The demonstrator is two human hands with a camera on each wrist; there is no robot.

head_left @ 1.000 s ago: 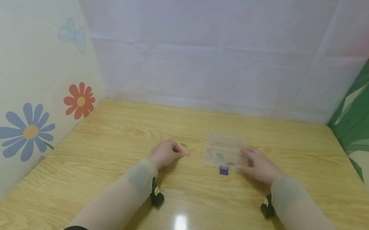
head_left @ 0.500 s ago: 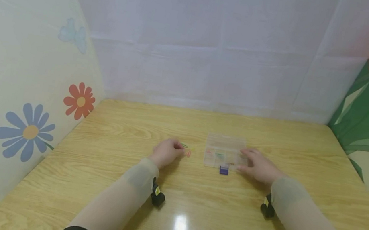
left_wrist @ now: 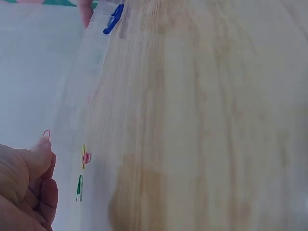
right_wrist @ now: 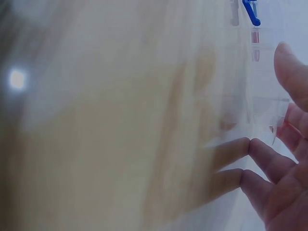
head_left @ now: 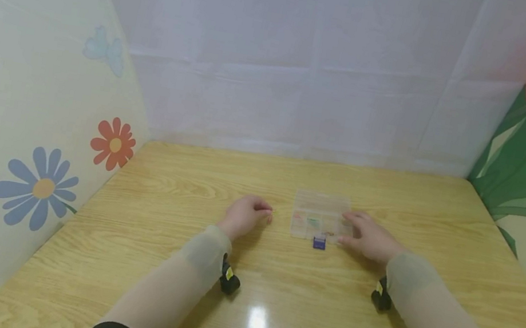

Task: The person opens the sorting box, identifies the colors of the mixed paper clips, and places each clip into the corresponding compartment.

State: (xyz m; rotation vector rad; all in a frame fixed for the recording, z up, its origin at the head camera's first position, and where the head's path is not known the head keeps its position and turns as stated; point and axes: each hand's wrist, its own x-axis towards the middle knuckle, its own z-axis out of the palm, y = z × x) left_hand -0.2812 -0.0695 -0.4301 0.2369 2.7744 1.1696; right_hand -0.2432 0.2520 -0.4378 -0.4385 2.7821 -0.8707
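Fingertips of left hand (left_wrist: 24, 185) pinching a small red paper clip (left_wrist: 46, 134), lifted off the wood, fingers curled round it. Just below that pinch in the wrist view: a yellow clip (left_wrist: 83, 156), a pink clip (left_wrist: 87, 157) touching it, a green clip (left_wrist: 79, 187) a little nearer the wrist, all loose on the table (head_left: 170, 218). Seen from the head, the same hand (head_left: 245, 214) hovering with knuckles up, those loose clips hidden under it. Just right of the pinch, the clear plastic organiser box (head_left: 319, 217), lid shut, blue latch (head_left: 319, 243) on its near edge. Right hand (head_left: 369, 237) resting on the box's right end, fingers straight and spread flat against the plastic (right_wrist: 269, 159), thumb (right_wrist: 291, 72) at the near side; relaxed, gripping nothing. Small coloured bits visible through the lid, too faint to name.

Plenty of bare wood near the body and off to the left of the pinch; a narrow strip of table only between pinch and box.

Against a second ago: clips then lay in view just right of the left hand's fingertips; now covered, hand shifted slightly right and toward the box. Right hand and box unmoved.

Glossy light wood, a lamp glare near the front edge. White sheet behind, flower-print panels on both sides.
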